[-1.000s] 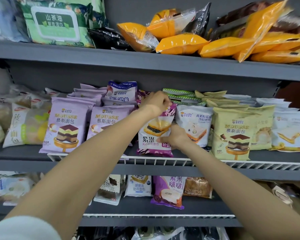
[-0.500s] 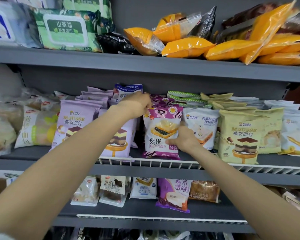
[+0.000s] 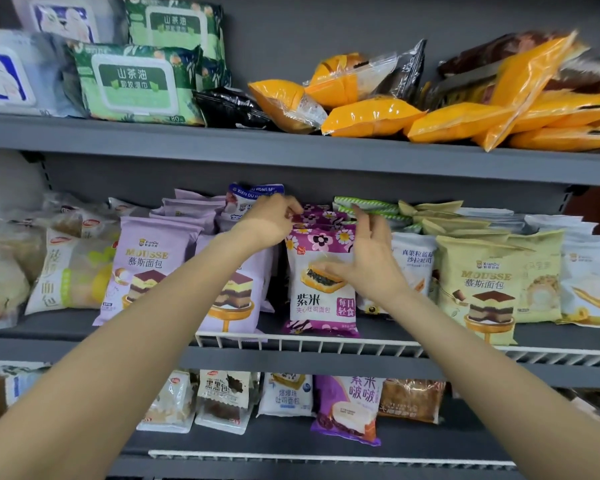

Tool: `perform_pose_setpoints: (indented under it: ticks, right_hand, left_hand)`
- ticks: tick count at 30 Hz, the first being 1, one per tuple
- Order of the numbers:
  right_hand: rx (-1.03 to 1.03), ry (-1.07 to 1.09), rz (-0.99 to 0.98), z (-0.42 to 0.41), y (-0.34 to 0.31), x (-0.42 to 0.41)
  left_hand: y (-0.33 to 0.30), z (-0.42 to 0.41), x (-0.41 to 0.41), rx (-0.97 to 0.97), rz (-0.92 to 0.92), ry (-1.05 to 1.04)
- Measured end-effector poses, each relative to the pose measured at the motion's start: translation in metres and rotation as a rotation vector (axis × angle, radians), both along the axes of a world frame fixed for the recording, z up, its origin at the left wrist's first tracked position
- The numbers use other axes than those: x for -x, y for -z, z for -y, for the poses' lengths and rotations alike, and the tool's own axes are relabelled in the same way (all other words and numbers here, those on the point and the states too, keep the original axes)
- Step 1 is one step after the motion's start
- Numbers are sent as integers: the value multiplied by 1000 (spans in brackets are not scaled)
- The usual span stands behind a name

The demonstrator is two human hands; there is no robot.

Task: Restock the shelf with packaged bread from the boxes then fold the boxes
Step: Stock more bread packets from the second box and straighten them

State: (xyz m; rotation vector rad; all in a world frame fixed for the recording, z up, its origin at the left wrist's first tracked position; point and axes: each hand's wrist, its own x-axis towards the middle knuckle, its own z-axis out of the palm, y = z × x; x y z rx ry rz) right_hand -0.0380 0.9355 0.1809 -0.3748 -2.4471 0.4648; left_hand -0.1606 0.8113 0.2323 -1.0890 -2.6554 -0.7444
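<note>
On the middle shelf (image 3: 84,327), far left, clear-wrapped buns (image 3: 66,271) lean against each other. Next stand two lilac mousse bread packs (image 3: 146,268), upright behind the white wire rail (image 3: 326,344) at the shelf's near edge. The left hand (image 3: 267,220) reaches over the second lilac pack, its fingers curled at the top edges of the purple flowered packs stacked toward the back; whether it actually pinches one I cannot tell. Just right of it, the front purple rice bread pack (image 3: 317,306) stands upright against the rail, in the middle of the row. The right hand (image 3: 368,261) is in front of this pack's upper right part, fingers loosely spread and holding nothing, thumb across the printed sandwich. Right of that come a white blueberry toast pack (image 3: 413,261), then a pale yellow mousse pack (image 3: 482,285) and more pale packs. Above, green wipes packs (image 3: 136,84) sit left and orange bags (image 3: 371,116) right.
</note>
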Motion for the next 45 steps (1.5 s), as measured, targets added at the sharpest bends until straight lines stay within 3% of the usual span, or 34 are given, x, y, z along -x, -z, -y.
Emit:
perform_pose_setpoints:
  ticks: [5,8,11,13,16,19,22,25,30,35,41,45]
  right_hand:
    - [-331,-87,507,-27,-40,23]
    - [-384,-149,646,-27,-42,33]
    - [-232,-254,597,-24,-45,46]
    - [-154,-324,436,-16,-47,55]
    - [-165,-382,212,10,-50,65]
    - [-275,-421,247,42,-45,73]
    - [-523,-364,425,76,-30,83]
    - [-628,-236,566,96,-13,92]
    - [-636,-100,482,105,-1,97]
    - [-717,122,281,110,13,106]
    - [-786,172,142,104,28,112]
    - [-691,151,252,106,20,107]
  left_hand:
    - [-2,2,8,415,108,156]
    - [8,0,15,491,7,129]
    - [12,8,17,316,106,189]
    - [10,24,19,189,155,193]
    - [11,60,25,40,-26,50]
    - [20,96,28,273,-216,-15]
    - [34,119,30,609,-230,-38]
    - [50,124,39,707,-295,-40]
    - [64,117,42,710,-491,-64]
    - [74,96,52,512,-710,-77]
    - [72,102,54,388,-677,22]
    - [48,113,59,405,-468,20]
